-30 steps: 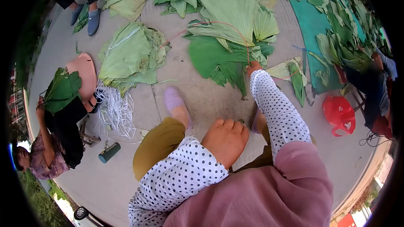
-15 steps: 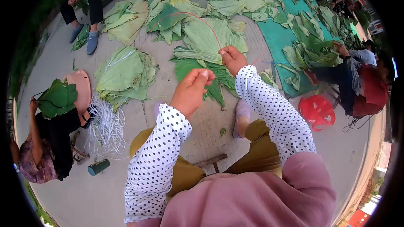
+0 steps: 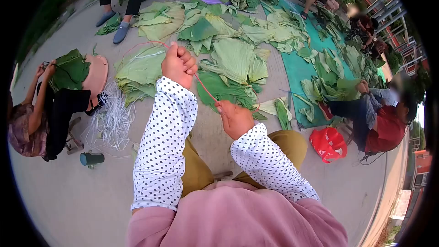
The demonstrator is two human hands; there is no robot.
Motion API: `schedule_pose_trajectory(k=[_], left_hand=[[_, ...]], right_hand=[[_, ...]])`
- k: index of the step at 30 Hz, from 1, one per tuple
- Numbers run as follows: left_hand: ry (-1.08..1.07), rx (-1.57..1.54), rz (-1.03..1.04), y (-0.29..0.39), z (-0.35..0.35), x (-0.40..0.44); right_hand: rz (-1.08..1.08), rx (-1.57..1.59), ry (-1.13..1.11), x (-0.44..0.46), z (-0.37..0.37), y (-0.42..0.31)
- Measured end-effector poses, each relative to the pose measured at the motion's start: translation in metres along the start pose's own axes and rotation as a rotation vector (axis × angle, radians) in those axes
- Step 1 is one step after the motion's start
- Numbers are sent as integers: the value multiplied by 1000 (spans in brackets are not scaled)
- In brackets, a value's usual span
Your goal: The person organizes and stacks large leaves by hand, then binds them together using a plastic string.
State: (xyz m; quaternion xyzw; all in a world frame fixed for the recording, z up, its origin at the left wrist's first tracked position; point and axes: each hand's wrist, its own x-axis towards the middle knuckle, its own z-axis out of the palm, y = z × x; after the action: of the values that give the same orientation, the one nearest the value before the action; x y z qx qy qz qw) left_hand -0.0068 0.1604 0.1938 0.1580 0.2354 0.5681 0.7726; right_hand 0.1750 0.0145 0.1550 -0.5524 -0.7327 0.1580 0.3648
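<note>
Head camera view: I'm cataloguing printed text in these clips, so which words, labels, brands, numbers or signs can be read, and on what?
No text can be read.
Glossy red bag-like object: pale patches, too small to tell whether they are print.
Dark green cylindrical flask: no lettering can be made out.
White fabric sleeves with dark dots: pattern only, no letters.
</note>
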Motion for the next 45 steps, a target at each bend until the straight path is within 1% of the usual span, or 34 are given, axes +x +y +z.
schedule_pose_trajectory(k=[1, 3, 5, 7, 8, 10, 13, 15, 17, 18, 19, 21, 22, 24, 25, 26, 28, 31, 33, 35, 37, 39, 40, 42, 45], left_hand=[[8, -6, 7, 4, -2, -4], [9, 75, 67, 8, -4, -12], [-1, 78, 95, 13, -8, -13], [81, 47, 102, 17, -11, -16], [88, 39, 105, 17, -14, -18], [126, 80, 152, 20, -14, -19], [140, 112, 191, 20, -17, -18], [147, 66, 224, 29, -24, -16], [204, -2, 220, 34, -30, -15], [164, -21, 290, 35, -34, -14], [165, -22, 297, 34, -31, -16], [265, -151, 361, 35, -16, -16], [282, -153, 357, 35, -12, -17], [291, -149, 342, 45, -33, -15], [291, -149, 316, 48, -44, -11], [286, -154, 368, 54, -47, -13], [324, -193, 286, 62, -56, -17], [332, -226, 342, 87, -80, -20], [338, -231, 354, 96, -95, -21], [264, -241, 277, 101, -104, -25], [307, -203, 321, 106, -104, -35], [293, -100, 236, 107, -110, -39], [284, -102, 221, 107, -113, -39], [289, -132, 231, 110, -125, -42], [286, -173, 261, 121, -139, -51]], right_hand=[[-5, 2, -11, 4, -1, 3], [172, 2, -63, 12, -6, 5], [135, -35, -43, 14, 3, 10], [179, 39, -106, 11, 8, 12], [177, 36, -117, 9, 11, 17], [345, 70, -196, 4, 19, 32], [367, 115, -211, 0, 25, 56], [364, 117, -198, -11, 19, 60], [233, 45, -220, -15, 12, 55], [240, -5, -232, -11, 6, 37], [233, -4, -234, -10, 3, 31], [167, -23, -164, -4, -2, 25], [136, -110, -169, -2, -4, 23], [44, -288, -184, -4, -11, 19], [8, -296, -182, -10, -18, 22], [-74, -326, -157, -13, -24, 19], [-96, -397, -200, -16, -43, 0], [-201, -513, -244, -29, -62, -9], [-197, -544, -257, -39, -75, -8], [-182, -541, -268, -50, -86, -1], [-178, -551, -244, -65, -96, 11], [-195, -593, -305, -73, -108, 8], [-199, -587, -307, -74, -113, 4], [-177, -577, -259, -77, -123, 4], [-204, -634, -239, -91, -142, 32]])
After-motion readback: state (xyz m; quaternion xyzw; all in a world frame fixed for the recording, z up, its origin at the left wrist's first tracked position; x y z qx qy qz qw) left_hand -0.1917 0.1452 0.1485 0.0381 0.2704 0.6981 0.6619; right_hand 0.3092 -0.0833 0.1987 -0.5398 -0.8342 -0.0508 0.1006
